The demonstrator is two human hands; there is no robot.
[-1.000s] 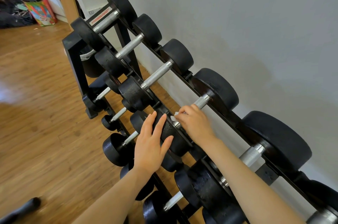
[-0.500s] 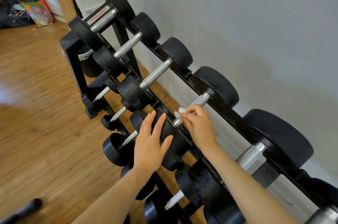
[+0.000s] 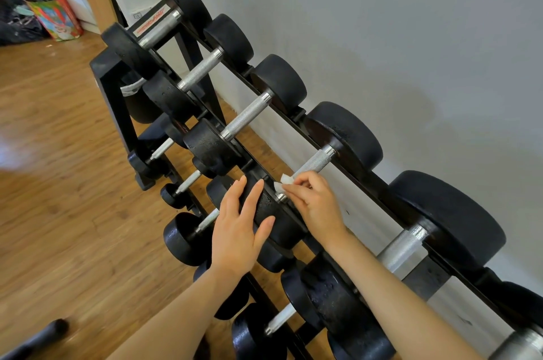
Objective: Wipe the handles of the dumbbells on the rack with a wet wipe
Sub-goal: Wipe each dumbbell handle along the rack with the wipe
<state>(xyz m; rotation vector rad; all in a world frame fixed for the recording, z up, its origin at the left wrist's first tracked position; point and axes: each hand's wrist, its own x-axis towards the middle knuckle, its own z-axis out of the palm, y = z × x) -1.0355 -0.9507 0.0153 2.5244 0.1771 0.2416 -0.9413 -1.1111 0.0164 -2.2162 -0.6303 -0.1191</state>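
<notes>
Head view: right hand [image 3: 316,207] pinches a small white wet wipe [image 3: 284,182] against the near end of a knurled dumbbell handle [image 3: 313,162] on the rack's [image 3: 113,95] top tier, just by the front weight head [image 3: 269,209]. Left hand [image 3: 238,230] lies flat w/ fingers spread on that head, bracing it, gripping nothing. Handle's long axis runs from the rack's front rail up & away toward the back rail by the wall; bare metal lies beyond the wipe. Right hand is nearer, so next stroke prob. slides along that axis toward the far head [image 3: 346,136].
</notes>
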